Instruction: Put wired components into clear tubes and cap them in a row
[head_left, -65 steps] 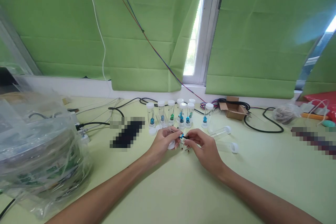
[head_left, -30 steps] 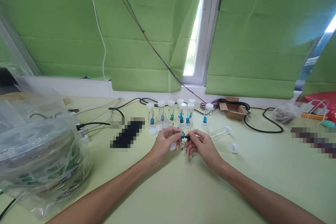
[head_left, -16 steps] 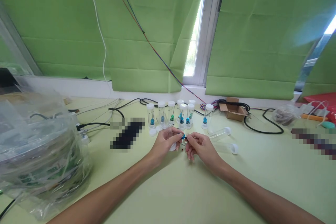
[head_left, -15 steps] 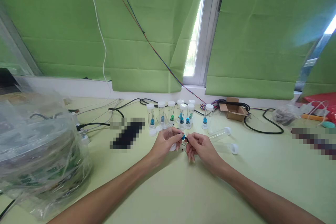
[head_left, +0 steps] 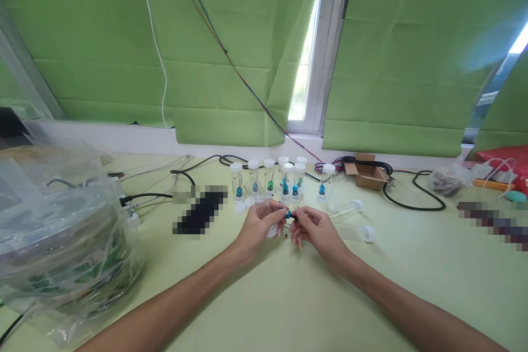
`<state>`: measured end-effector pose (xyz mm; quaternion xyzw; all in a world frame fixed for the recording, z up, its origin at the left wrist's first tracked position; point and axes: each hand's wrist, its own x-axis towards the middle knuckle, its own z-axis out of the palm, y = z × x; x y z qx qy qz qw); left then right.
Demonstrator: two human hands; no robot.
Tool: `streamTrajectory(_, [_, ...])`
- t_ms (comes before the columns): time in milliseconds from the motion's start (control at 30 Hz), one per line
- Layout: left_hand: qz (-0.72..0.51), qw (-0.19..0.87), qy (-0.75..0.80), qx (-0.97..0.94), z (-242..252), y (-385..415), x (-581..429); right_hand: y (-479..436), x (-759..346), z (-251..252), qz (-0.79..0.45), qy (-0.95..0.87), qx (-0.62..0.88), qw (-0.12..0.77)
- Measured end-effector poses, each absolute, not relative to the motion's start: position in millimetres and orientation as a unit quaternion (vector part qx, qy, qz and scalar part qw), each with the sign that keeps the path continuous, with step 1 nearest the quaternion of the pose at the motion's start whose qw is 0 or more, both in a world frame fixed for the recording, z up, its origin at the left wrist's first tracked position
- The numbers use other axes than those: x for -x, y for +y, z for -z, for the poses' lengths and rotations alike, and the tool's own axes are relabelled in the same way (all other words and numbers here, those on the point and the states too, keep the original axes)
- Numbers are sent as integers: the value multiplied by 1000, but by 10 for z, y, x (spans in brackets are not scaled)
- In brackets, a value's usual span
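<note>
My left hand (head_left: 264, 219) pinches a small blue part (head_left: 287, 214) between thumb and fingertips, in front of the row of tubes. From the right, my right hand (head_left: 312, 225) has its thumb and forefinger closed on a short black piece (head_left: 293, 217) that meets the blue part. Whether the two pieces are joined, I cannot tell. Just under my left fingers a white round cap (head_left: 272, 231) shows. Behind my hands stand several clear tubes (head_left: 237, 179) with white caps, small blue or green pieces inside them.
Two clear tubes lie on the table to the right, one with a white cap (head_left: 368, 234) facing me. Behind them are an open cardboard box (head_left: 368, 176) and black cable (head_left: 421, 209). A plastic-wrapped bundle (head_left: 70, 236) fills the left side. A green blind (head_left: 231, 88) hangs behind.
My right hand has shifted slightly to the left, its fingers curling in closer around the black piece. My left hand and the tubes stay in place.
</note>
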<state>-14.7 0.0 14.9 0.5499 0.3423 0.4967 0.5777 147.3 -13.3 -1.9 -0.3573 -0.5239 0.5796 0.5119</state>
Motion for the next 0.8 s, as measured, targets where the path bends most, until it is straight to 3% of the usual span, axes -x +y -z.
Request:
streamTrajectory(200, [-508, 578, 337, -543, -134, 22, 153, -143, -1484, -16, -540, -553, 345, 532])
streamTrajectory(600, [-488, 558, 343, -577, -149, -10, 151, -108, -1480, 57, -576, -547, 373, 478])
streamTrajectory(800, [-503, 562, 345, -559, -164, 9, 164, -133, -1478, 17, -558, -546, 368, 506])
